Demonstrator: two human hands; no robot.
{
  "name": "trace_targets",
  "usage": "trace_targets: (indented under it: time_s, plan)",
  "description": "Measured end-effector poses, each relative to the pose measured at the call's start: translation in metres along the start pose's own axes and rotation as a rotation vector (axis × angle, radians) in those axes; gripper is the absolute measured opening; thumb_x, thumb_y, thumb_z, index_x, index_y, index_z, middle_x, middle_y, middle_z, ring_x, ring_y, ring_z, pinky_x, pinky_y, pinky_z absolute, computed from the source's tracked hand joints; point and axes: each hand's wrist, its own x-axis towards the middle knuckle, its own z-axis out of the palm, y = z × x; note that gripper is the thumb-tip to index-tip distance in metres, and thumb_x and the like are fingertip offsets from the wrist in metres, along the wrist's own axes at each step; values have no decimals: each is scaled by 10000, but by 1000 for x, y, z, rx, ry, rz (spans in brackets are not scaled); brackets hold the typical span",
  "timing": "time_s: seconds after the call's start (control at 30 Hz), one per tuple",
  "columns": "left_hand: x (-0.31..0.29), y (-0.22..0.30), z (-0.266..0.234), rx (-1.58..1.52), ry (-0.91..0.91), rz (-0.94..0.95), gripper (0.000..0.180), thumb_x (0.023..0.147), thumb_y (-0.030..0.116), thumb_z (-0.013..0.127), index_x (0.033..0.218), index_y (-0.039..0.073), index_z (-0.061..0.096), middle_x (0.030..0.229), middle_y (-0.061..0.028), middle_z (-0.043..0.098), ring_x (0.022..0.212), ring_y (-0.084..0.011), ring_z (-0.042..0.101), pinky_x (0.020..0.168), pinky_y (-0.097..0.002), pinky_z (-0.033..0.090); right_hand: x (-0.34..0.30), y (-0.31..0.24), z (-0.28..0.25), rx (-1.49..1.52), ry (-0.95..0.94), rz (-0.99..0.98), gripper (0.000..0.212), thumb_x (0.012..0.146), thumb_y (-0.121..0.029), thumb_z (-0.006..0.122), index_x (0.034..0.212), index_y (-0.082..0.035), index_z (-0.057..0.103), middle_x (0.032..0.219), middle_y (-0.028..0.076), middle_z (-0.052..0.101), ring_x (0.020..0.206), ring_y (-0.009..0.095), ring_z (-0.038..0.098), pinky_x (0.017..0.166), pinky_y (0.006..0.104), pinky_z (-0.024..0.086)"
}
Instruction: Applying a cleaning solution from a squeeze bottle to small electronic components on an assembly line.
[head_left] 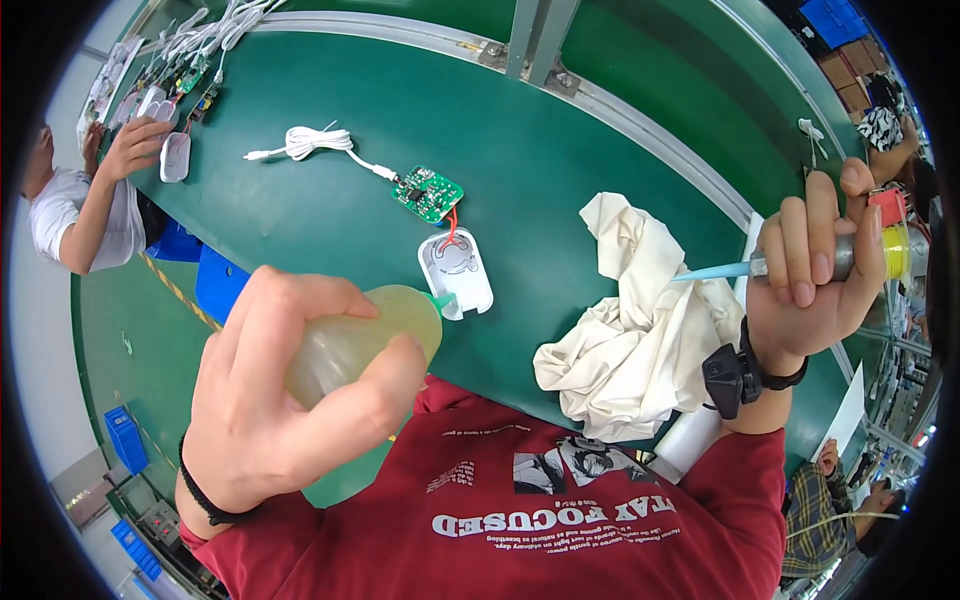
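My left hand (pixel 290 380) is wrapped round a translucent yellowish squeeze bottle (pixel 345 350). Its green nozzle (pixel 441 299) points at the lower edge of an open white plastic shell (pixel 470 272); whether they touch I cannot tell. Red wires (pixel 450 225) run from inside the shell to a green circuit board (pixel 430 193), which joins a bundled white cable (pixel 318 145). On the right, raised above the bench, my right hand (pixel 815 260) is closed round a grey-bodied tool (pixel 848 257) with a long tapered light-blue tip (pixel 715 271).
A crumpled cream cloth (pixel 645 320) lies on the green bench (pixel 540 150), with a white roll (pixel 687 445) by its near edge. At the far left, a co-worker's hand (pixel 138 147) is at another white shell (pixel 175 157) near piled white cables (pixel 215 35). Metal framing (pixel 540 45) rises behind.
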Motion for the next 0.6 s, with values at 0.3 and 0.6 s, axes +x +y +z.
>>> trace_targets:
  time_s: [0.3,0.6]
  plan:
    - [-7,4,3,22,101,-18,397,553,102,790,906,153,616,946,-121,536,758,-265,570,570,-341,484,-5,-3,3,-26,9,-1,275,1002,-266,323,1098,-37,442,587,-17,379,402,51,308,360,194,251]
    - [-45,-21,14,-119,335,-235,549,679,266,814,1093,77,507,1044,-138,525,951,-259,538,774,-354,477,-10,-4,3,-47,92,-4,265,991,-280,351,1085,-52,449,566,-25,375,391,48,301,359,196,233]
